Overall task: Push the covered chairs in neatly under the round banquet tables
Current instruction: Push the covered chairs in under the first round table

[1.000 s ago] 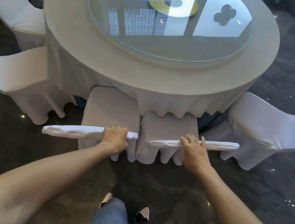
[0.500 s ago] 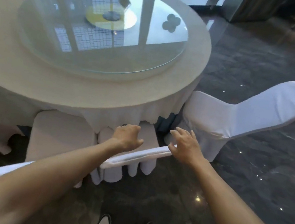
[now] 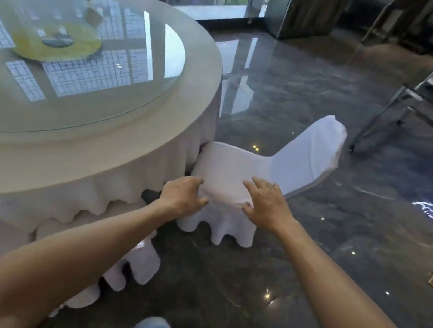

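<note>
White stretch cloth lies under and beyond both hands. The left hand (image 3: 182,195) has its fingers loosely curled and holds nothing that I can see; it hangs at the near left corner of the chair (image 3: 238,179) seat, whether touching the cloth or just above it I cannot tell. The right hand (image 3: 266,201) is spread, fingers straight and apart, palm down over the near edge of the same seat, again touching or just short of it. Both arms reach forward together, which reads as a reach for this chair as the one to deal with.

The chair stands to the right of the table (image 3: 204,56), its seat's far left corner just meeting the hanging tablecloth (image 3: 134,167) and its back (image 3: 314,151) leaning away to the far right. Most of the seat is outside the table's edge, so it is probably not yet pushed in. A push would best come from the back, toward the table; the hands are at the seat's side instead, perhaps to turn it first.

Nearer and to the left, another covered chair (image 3: 141,265) sits tucked under the cloth, only its skirt showing. The floor (image 3: 305,279) is dark, glossy stone.
</note>
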Available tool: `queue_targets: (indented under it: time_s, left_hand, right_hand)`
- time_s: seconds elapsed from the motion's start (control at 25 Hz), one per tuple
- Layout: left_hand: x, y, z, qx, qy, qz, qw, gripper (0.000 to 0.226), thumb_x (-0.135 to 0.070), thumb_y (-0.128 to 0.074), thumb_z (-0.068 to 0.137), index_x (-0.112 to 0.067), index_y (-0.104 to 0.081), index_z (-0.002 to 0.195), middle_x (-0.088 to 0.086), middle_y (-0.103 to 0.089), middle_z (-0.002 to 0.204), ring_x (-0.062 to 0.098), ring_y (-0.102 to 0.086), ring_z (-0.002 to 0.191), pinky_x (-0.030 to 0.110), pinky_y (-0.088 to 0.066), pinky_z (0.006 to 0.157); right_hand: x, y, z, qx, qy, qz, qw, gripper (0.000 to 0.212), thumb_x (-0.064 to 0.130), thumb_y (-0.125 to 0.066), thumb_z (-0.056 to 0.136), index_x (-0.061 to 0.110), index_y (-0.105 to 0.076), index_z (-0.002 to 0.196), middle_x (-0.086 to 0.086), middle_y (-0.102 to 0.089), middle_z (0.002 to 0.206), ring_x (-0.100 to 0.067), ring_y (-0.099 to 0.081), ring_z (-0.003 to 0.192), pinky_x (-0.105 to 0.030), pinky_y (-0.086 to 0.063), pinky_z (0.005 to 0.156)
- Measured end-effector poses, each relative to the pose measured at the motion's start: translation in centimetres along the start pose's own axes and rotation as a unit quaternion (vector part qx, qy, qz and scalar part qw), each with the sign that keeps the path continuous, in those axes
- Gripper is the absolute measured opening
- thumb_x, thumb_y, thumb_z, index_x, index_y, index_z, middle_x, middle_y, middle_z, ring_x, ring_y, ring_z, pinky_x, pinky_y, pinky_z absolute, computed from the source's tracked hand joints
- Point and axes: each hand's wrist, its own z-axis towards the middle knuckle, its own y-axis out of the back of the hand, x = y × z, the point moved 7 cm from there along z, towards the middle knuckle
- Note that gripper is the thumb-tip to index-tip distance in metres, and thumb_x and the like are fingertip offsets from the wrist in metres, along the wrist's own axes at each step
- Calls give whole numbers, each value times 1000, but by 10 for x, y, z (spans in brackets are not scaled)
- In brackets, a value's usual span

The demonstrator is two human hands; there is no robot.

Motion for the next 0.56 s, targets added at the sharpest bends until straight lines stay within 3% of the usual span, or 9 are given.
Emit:
queue_targets:
  time_s: [0.12,0.28,0.56]
  left_hand:
    - [-63,-18,44,4,-1,-4,1000,60,-51,-58,87,-23,-49,140,2,-60,133,24,-58,118,40,-46,92]
    - [-130,-46,123,-4,-10,-32,999,58,-50,-59,87,-22,-52,137,-1,-64,128,20,-62,107,28,-41,75]
    - [-227,-128,268,78,6,-68,995,75,-66,-63,79,-23,-48,138,-2,-57,136,21,-57,116,37,-48,89]
  right_hand:
    - [-73,10,11,-4,-11,0,1000,62,31,-55,88,18,-34,145,-12,-36,151,-30,-36,136,-51,-23,115]
    - [-164,11,47,4,-26,0,1000,64,26,-54,89,15,-31,148,-14,-29,156,-31,-31,140,-51,-19,117]
    - [-311,9,123,12,-15,-21,1000,68,10,-54,89,17,-26,150,-12,-25,158,-31,-27,142,-50,-19,118]
